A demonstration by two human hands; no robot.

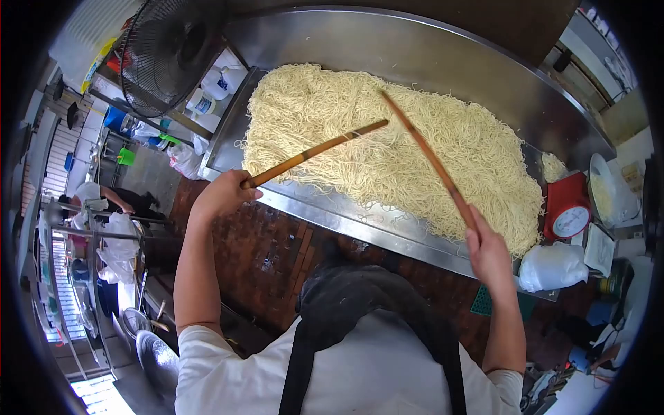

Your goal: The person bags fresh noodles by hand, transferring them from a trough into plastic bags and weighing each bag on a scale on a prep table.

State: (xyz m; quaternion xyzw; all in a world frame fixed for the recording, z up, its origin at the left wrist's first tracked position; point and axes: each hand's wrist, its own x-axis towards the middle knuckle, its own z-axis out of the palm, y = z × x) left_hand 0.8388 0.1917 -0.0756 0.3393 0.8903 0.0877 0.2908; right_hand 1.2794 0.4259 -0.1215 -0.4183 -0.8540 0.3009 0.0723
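Note:
A wide heap of pale noodles (325, 97) covers most of a steel tray table (373, 38). My left hand (225, 197) is wrapped round the lower end of a bamboo stick (315, 150), which slants up to the right over the noodles. In my right hand (490, 249) is a second, darker wooden stick (425, 146), slanting up to the left. The far ends of both sticks come close together above the middle of the heap. Both hands are near the table's front edge.
A red dial scale (568, 207) stands at the table's right end, beside a filled plastic bag (553, 266) and a clear bowl (612, 192). At the upper left is a black fan (169, 52). Another person (104, 197) works at the far left, near a wok (158, 363).

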